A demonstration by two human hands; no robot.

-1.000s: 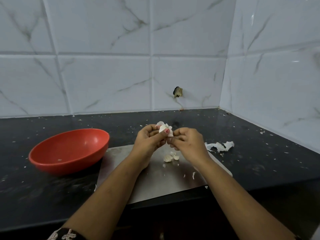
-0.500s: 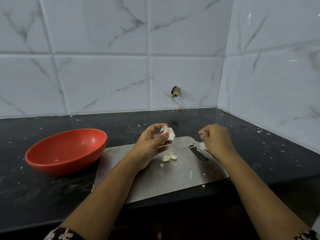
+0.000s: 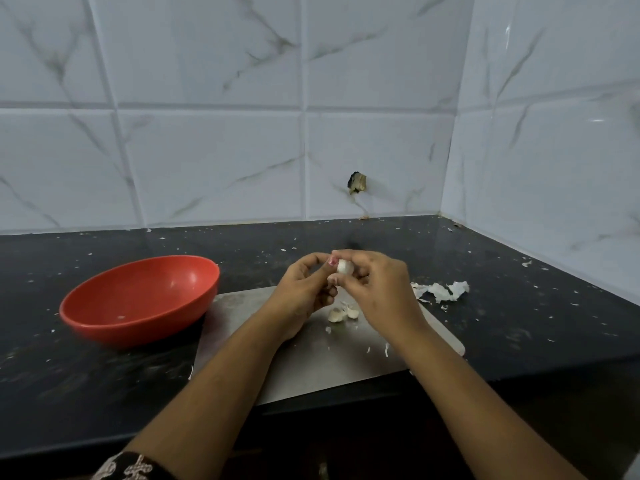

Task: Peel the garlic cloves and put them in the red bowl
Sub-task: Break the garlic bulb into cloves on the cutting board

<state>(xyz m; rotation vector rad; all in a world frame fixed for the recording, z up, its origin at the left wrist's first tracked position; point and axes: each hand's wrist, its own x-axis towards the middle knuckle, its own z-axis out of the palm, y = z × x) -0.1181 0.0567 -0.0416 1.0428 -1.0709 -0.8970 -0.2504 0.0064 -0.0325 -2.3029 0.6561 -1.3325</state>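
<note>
Marble tiles [image 3: 207, 161] back a dark counter [image 3: 104, 375] in the head view. We hold the garlic [image 3: 345, 267] raised over the board [image 3: 329, 368]. Our left hand [image 3: 304, 292] pinches it steady while our right hand [image 3: 381, 285] curls its fingers onto it, probably to strip skin. Loose cloves [image 3: 341, 312] lie on the board below, where scraps can fall. Skins [image 3: 440, 292] are heaped apart at the right. The bowl [image 3: 138, 299] sits left, just beside the board, handy for dropping cloves in.

Bowl [image 3: 138, 327] left of board [image 3: 311, 362], cloves [image 3: 337, 315] on board, peels [image 3: 440, 292] at its right
</note>
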